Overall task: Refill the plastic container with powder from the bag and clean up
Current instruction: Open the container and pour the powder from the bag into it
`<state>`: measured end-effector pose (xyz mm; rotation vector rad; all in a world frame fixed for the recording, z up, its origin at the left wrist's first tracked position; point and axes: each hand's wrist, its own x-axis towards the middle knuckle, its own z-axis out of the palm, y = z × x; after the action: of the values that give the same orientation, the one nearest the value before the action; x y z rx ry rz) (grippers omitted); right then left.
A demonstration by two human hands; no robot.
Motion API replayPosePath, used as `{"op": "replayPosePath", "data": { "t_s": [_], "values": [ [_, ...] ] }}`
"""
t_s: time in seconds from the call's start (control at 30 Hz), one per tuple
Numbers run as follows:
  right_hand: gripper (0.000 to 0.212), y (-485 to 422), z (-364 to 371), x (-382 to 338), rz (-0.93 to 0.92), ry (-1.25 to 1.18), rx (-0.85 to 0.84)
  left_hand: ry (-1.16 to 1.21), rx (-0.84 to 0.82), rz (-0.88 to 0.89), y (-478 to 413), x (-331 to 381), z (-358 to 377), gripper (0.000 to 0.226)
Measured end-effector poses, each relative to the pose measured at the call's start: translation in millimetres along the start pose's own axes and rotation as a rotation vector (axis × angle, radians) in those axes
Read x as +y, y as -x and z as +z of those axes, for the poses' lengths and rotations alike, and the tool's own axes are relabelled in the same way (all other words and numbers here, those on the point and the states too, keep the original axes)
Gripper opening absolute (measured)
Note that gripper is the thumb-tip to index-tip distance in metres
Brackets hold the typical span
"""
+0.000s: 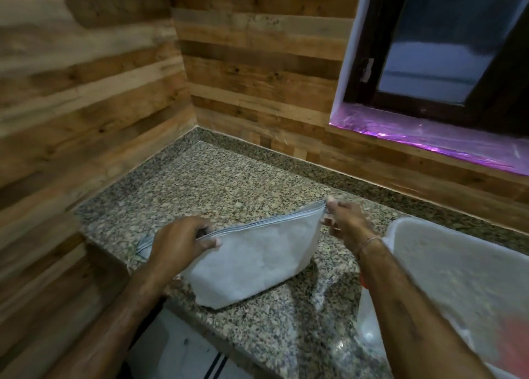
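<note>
A white bag (252, 261) stands on the speckled granite counter (200, 184), its top edge pressed flat and running from lower left to upper right. My left hand (180, 244) grips the left part of that top edge, thumb on the near side. My right hand (343, 218) pinches the top edge's right corner. A translucent plastic container (452, 267) with a whitish, powder-dusted inside sits on the counter at the right, partly behind my right forearm.
Wood-plank walls meet in a corner behind the counter. A dark window (446, 49) with a purple-lit sill (429, 138) is at the upper right. The counter's front edge runs diagonally at the bottom, with a white surface (171, 350) below it.
</note>
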<state>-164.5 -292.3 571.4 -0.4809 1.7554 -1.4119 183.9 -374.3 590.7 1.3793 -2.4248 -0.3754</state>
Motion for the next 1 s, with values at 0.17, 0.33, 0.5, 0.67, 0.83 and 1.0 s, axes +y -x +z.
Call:
{"op": "replayPosePath", "data": {
  "t_s": [0.17,0.33,0.5,0.67,0.83,1.0],
  "values": [
    [0.015,16,7,12,0.008,-0.085,-0.137,0.510,0.041,-0.214,43,-38,7,0.046],
    [0.014,15,17,33,0.013,-0.112,-0.137,0.754,0.128,-0.331,70,-48,33,0.078],
    [0.027,10,21,45,-0.014,-0.120,0.012,0.782,0.134,-0.399,77,-37,46,0.053],
    [0.025,10,23,54,-0.058,-0.070,0.070,0.743,0.169,-0.451,83,-29,48,0.049],
    [0.034,3,17,64,0.008,-0.058,0.210,0.639,0.330,-0.526,77,-29,48,0.053],
    [0.038,8,9,65,0.043,-0.085,0.174,0.527,0.396,-0.448,74,-34,51,0.054]
  ]
}}
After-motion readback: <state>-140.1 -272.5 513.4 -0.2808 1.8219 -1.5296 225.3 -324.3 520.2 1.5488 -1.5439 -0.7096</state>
